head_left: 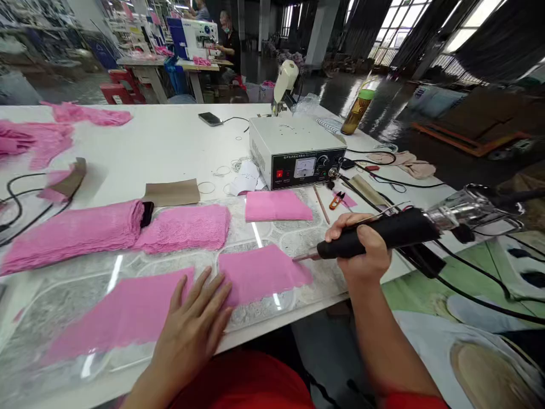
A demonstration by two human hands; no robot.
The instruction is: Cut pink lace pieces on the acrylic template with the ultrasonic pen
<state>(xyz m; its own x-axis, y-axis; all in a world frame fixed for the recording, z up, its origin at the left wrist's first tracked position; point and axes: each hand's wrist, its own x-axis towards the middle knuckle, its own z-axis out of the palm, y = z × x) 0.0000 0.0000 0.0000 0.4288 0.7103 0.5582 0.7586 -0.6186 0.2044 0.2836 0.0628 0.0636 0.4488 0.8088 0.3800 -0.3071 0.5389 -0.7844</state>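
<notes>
My right hand [367,245] is wrapped round the black handle of a corded hot-air tool or ultrasonic handpiece [395,230] with a thin metal tip. That tip meets the right edge of a pink fabric piece [264,275] lying flat on the clear patterned mat [179,272]. Fingers spread, my left hand [198,318] rests between this piece and a second pink fabric piece [123,312] to its left. Its fingertips overlap the edges of both. A smaller pink fabric piece [277,205] lies just beyond.
Behind the mat stands a control box [309,167] with a dial and red switch. Folded pink fabric stacks [183,227] lie at left. Orange thread snips [337,200], a phone [210,119] and a bottle [358,111] are on the table. Cables run along the right. A person [230,42] sits at a sewing machine beyond.
</notes>
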